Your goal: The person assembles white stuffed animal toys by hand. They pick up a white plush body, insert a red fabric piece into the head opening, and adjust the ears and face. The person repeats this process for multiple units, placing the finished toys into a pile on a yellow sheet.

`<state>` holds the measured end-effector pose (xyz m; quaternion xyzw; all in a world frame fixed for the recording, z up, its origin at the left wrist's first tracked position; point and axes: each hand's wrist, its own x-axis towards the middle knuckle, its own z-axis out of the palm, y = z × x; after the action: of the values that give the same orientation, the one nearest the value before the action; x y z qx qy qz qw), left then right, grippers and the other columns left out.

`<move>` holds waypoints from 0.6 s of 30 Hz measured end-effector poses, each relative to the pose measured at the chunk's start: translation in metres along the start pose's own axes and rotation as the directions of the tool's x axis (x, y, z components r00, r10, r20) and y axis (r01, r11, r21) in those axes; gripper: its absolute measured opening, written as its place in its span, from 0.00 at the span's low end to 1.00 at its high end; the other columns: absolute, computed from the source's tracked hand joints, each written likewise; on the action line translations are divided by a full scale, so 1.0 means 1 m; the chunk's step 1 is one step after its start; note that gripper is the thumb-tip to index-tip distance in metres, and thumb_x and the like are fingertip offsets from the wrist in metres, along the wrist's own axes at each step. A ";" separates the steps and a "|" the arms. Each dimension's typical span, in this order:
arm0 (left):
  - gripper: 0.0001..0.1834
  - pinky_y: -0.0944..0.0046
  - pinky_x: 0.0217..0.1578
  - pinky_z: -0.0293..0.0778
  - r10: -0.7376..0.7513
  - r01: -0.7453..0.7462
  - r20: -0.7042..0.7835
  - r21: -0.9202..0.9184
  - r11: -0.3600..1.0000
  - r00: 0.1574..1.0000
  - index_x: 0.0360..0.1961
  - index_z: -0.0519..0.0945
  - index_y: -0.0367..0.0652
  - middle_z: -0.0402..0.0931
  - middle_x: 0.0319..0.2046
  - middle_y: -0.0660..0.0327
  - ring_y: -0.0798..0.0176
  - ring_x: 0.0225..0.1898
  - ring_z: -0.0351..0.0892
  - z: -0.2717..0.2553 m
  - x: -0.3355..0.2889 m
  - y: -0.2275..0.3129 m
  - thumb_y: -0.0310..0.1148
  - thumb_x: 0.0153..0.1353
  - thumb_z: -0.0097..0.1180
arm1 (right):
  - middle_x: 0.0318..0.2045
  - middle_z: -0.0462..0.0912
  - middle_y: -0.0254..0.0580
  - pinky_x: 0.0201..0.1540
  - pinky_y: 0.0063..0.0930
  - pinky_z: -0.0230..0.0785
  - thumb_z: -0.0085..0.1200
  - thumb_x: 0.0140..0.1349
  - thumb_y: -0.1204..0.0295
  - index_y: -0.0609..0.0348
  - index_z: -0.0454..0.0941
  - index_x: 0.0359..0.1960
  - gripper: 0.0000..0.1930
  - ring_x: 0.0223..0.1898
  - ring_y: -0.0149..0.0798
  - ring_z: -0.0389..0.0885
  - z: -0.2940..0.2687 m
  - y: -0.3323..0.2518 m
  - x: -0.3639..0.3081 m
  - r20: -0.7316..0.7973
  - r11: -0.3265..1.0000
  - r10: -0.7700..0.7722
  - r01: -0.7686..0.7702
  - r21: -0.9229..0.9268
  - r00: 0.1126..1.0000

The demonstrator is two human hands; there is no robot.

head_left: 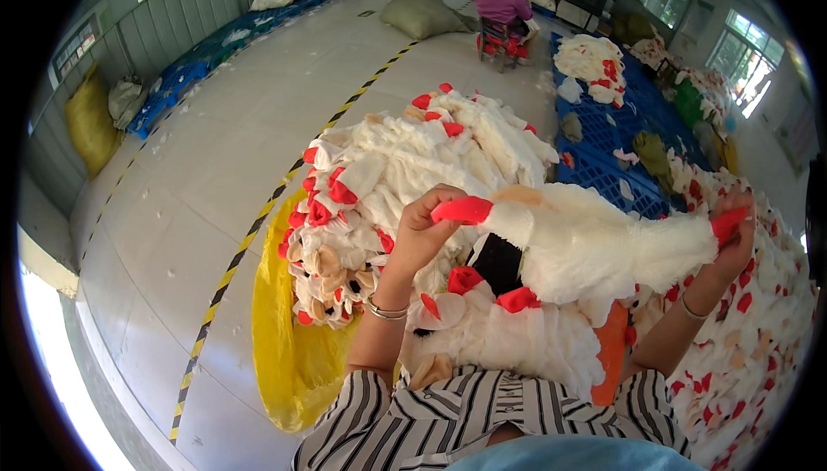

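Note:
A limp white plush toy skin [616, 251] with red tips and a beige patch is stretched out in front of me. My left hand [422, 225] is closed on one red tip. The red tip at the other end is gripped by my right hand [734, 234], so the skin hangs between both hands. Below it, another white plush skin [517, 346] with red tips lies over my lap. An orange piece [612, 350] shows beside that one. Something black [497, 264], partly hidden, sits behind the held skin.
A large heap of plush skins [457, 152] rises ahead, partly on a yellow plastic sheet [293, 368]. More skins [749, 333] are piled to my right. Blue plastic pallets [594, 135] lie beyond. A person [501, 10] sits farther off near a bulging sack [428, 14].

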<state>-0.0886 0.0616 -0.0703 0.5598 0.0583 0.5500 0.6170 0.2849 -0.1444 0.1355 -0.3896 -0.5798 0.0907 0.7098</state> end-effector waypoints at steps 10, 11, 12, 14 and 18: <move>0.11 0.75 0.37 0.74 -0.167 0.173 0.129 -0.035 0.984 0.977 0.47 0.80 0.34 0.82 0.36 0.65 0.77 0.35 0.76 0.061 0.011 0.022 0.22 0.66 0.52 | 0.43 0.77 0.42 0.41 0.21 0.68 0.38 0.49 0.89 0.66 0.73 0.34 0.13 0.35 0.31 0.75 0.099 0.086 -0.062 0.435 0.873 0.315 -0.076 -0.482 0.843; 0.11 0.75 0.36 0.74 -0.209 0.216 0.145 -0.038 0.976 0.967 0.47 0.80 0.34 0.82 0.34 0.65 0.78 0.34 0.75 0.065 0.012 0.020 0.22 0.66 0.52 | 0.44 0.76 0.42 0.39 0.21 0.68 0.43 0.52 0.88 0.64 0.74 0.39 0.14 0.33 0.29 0.74 0.123 0.083 -0.073 0.445 0.879 0.370 -0.153 -0.451 0.816; 0.11 0.75 0.35 0.73 -0.186 0.182 0.143 0.040 0.982 0.972 0.47 0.81 0.35 0.82 0.35 0.65 0.78 0.33 0.75 0.069 0.012 0.018 0.22 0.66 0.52 | 0.43 0.76 0.39 0.38 0.20 0.69 0.50 0.56 0.84 0.63 0.74 0.42 0.11 0.33 0.26 0.74 0.135 0.079 -0.078 0.468 0.861 0.466 -0.263 -0.435 0.751; 0.11 0.75 0.32 0.72 -0.142 0.113 0.153 0.182 0.977 0.978 0.46 0.81 0.36 0.82 0.35 0.64 0.77 0.31 0.75 0.077 0.011 0.013 0.22 0.66 0.51 | 0.41 0.76 0.37 0.37 0.20 0.68 0.58 0.58 0.79 0.63 0.74 0.44 0.12 0.32 0.24 0.74 0.147 0.079 -0.086 0.545 0.894 0.425 -0.240 -0.379 0.723; 0.09 0.76 0.34 0.72 -0.207 0.194 0.092 0.134 0.972 0.974 0.43 0.82 0.35 0.83 0.36 0.65 0.78 0.33 0.74 0.080 0.013 0.014 0.22 0.62 0.55 | 0.33 0.76 0.34 0.33 0.20 0.67 0.63 0.55 0.78 0.63 0.74 0.41 0.13 0.31 0.23 0.74 0.143 0.094 -0.091 0.500 0.907 0.361 -0.173 -0.384 0.787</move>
<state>-0.0369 0.0181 -0.0235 0.6167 0.1159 0.4497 0.6356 0.1591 -0.0692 0.0081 -0.5336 -0.7068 0.2071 0.4156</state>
